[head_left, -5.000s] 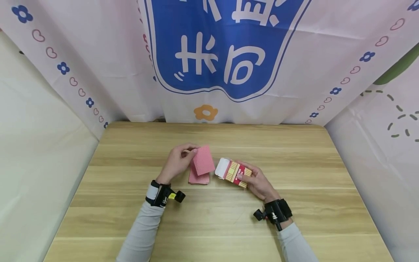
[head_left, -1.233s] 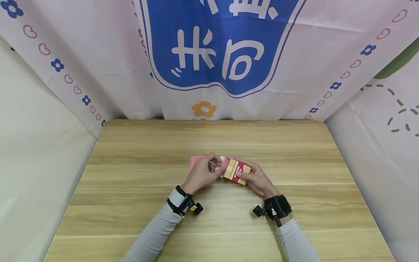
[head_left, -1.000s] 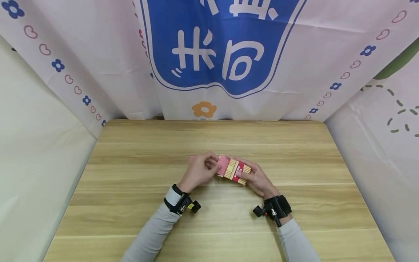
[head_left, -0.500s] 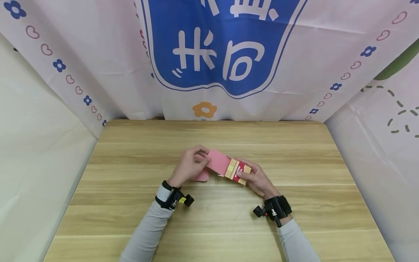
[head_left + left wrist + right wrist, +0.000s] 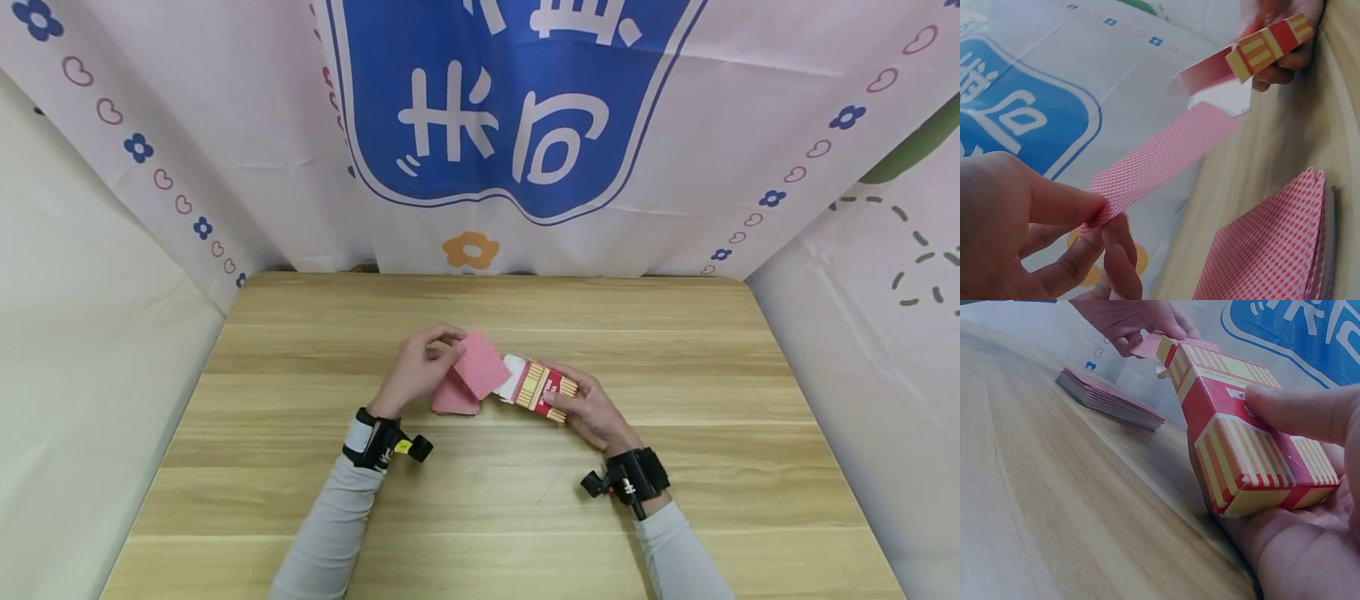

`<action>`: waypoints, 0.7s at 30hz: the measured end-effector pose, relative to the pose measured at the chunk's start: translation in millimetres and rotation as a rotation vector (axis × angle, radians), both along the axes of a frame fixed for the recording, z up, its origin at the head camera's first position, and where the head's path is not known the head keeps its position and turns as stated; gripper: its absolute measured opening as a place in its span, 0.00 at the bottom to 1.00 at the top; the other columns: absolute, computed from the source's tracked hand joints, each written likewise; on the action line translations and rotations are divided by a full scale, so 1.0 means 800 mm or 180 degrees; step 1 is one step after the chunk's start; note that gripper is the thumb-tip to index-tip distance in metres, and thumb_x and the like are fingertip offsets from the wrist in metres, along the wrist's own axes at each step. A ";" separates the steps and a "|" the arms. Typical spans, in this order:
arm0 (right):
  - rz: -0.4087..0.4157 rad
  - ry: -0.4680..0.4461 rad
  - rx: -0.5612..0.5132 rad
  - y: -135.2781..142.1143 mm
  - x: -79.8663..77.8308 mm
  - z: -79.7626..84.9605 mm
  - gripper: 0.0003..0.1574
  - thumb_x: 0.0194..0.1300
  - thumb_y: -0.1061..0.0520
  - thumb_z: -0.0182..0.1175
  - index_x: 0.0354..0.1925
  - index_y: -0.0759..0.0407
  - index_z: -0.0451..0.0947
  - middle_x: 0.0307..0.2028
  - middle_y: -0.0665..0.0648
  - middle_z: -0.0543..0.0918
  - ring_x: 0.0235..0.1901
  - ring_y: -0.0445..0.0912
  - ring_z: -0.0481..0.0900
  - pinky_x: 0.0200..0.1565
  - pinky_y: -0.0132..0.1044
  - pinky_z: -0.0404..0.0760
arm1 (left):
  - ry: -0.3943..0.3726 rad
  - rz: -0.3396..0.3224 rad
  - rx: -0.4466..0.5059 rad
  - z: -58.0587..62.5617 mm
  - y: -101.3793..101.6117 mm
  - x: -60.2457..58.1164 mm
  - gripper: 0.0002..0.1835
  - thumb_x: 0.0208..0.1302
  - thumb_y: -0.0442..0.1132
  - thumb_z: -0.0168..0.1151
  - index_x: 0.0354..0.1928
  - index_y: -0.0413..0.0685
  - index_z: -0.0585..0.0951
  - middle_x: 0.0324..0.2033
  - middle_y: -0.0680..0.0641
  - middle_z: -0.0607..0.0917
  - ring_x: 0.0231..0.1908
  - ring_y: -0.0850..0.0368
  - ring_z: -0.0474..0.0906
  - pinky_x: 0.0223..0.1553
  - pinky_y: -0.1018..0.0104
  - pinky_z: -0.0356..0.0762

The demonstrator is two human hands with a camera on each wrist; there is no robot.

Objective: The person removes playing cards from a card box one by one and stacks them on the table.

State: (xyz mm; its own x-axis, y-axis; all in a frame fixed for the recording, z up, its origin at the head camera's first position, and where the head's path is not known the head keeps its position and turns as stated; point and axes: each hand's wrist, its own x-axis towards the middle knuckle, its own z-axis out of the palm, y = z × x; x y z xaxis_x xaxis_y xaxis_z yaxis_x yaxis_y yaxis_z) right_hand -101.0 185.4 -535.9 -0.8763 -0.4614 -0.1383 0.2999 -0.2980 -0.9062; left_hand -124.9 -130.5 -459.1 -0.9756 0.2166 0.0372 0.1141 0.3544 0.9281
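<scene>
My left hand (image 5: 420,367) pinches a red-and-white checked playing card (image 5: 482,365) by one corner between thumb and fingers. In the left wrist view that card (image 5: 1160,162) hangs in the air, its far end close to the box's white flap. Below it a stack of playing cards (image 5: 454,397) lies on the table, backs up; the right wrist view shows the stack (image 5: 1107,400) as thick and slightly fanned. My right hand (image 5: 592,408) grips a red-and-yellow striped card box (image 5: 538,390), tilted, thumb on its front, with the flap end toward the left hand.
A wooden table (image 5: 510,517) lies under both hands. Behind it hangs a white cloth (image 5: 300,200) with a blue emblem, and pale cloth walls (image 5: 82,350) rise on the sides. Both wrists wear black camera straps.
The left hand reached to the box mouth, then drew back leftward with a card, which is now out over the stack. The right hand and box stayed nearly in place.
</scene>
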 end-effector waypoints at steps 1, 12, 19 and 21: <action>0.0002 -0.0003 0.0005 0.000 0.000 0.000 0.35 0.69 0.68 0.61 0.73 0.54 0.73 0.64 0.60 0.74 0.58 0.48 0.80 0.55 0.40 0.83 | -0.0013 -0.0007 0.0008 -0.001 -0.003 0.000 0.14 0.73 0.39 0.61 0.55 0.44 0.85 0.50 0.39 0.84 0.47 0.42 0.87 0.48 0.51 0.84; 0.0018 -0.0003 0.0002 -0.001 -0.001 0.003 0.33 0.70 0.68 0.61 0.71 0.52 0.75 0.62 0.59 0.76 0.56 0.47 0.80 0.54 0.39 0.84 | -0.0233 -0.0119 -0.0266 -0.006 -0.024 -0.009 0.14 0.76 0.43 0.56 0.56 0.50 0.86 0.52 0.44 0.83 0.48 0.47 0.82 0.48 0.56 0.80; -0.0004 -0.0110 -0.0242 0.004 0.000 0.002 0.32 0.70 0.72 0.56 0.66 0.48 0.79 0.59 0.55 0.79 0.55 0.47 0.80 0.54 0.38 0.83 | -0.0399 -0.0119 -0.0460 -0.016 -0.024 -0.014 0.15 0.77 0.44 0.54 0.55 0.52 0.86 0.55 0.46 0.85 0.51 0.47 0.81 0.51 0.50 0.80; -0.0010 -0.0168 -0.0340 0.006 0.000 0.002 0.33 0.70 0.73 0.54 0.65 0.48 0.79 0.59 0.55 0.78 0.56 0.47 0.80 0.54 0.37 0.83 | -0.0340 -0.0111 -0.0507 -0.020 -0.022 -0.015 0.15 0.77 0.43 0.54 0.54 0.51 0.87 0.55 0.46 0.85 0.52 0.48 0.80 0.52 0.51 0.79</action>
